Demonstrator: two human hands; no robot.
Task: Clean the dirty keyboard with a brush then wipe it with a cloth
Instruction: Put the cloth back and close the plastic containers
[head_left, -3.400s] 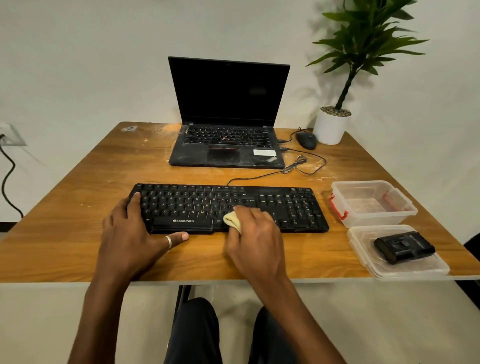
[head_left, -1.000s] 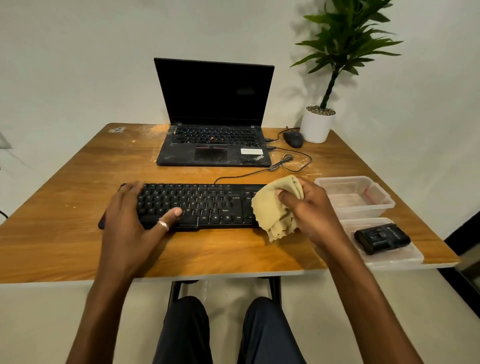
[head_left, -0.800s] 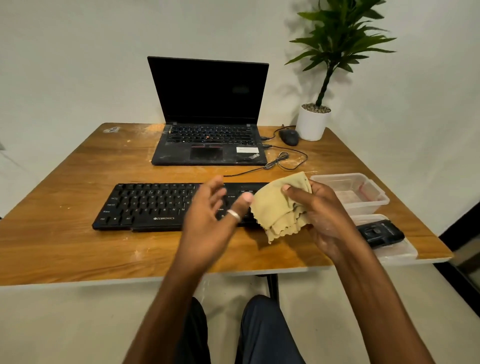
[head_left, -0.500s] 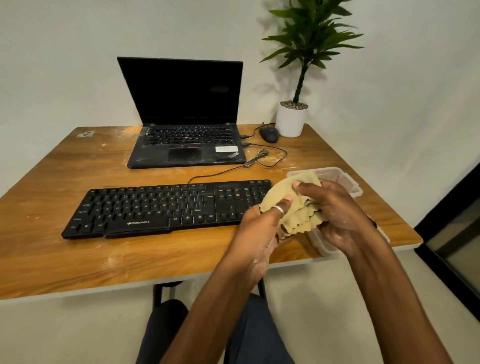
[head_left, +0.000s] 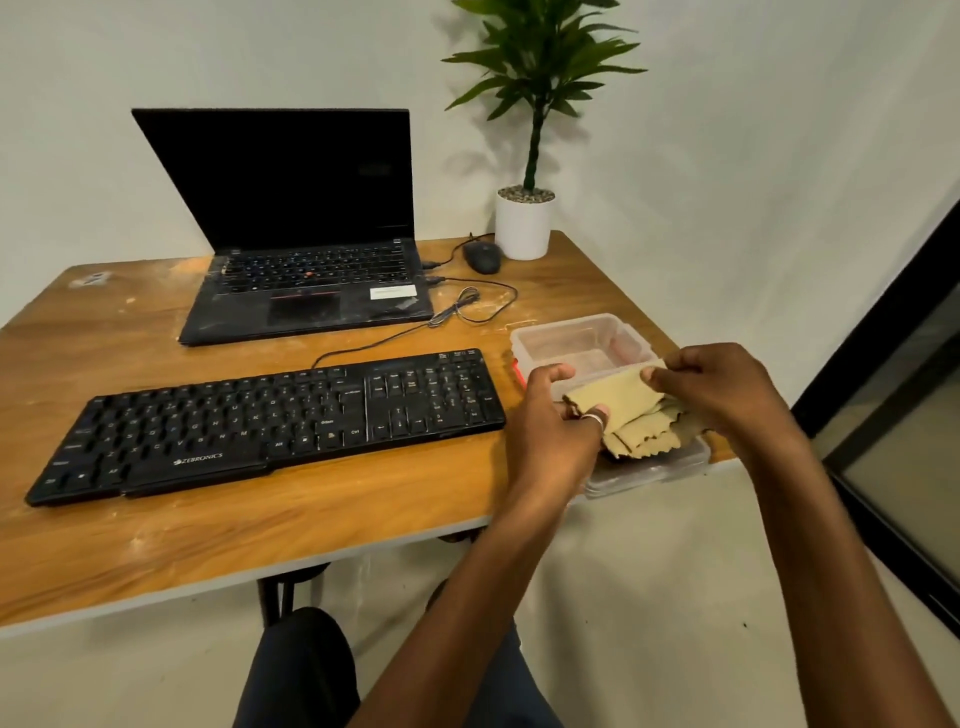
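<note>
Head view: left hand (head_left: 553, 426) and right hand (head_left: 719, 389) both pinch the folded tan scalloped-edged cloth (head_left: 631, 410) (over clear plastic containers (head_left: 576, 340)), beside the black keyboard (head_left: 270, 421).

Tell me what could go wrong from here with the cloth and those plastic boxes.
1. The flat plastic lid lies at the near corner of the table, right under the cloth that the left hand and right hand pinch. A nudge might knock it off the edge.
2. The open clear container stands close by the left hand. A careless sweep could shove it into the keyboard.
</note>
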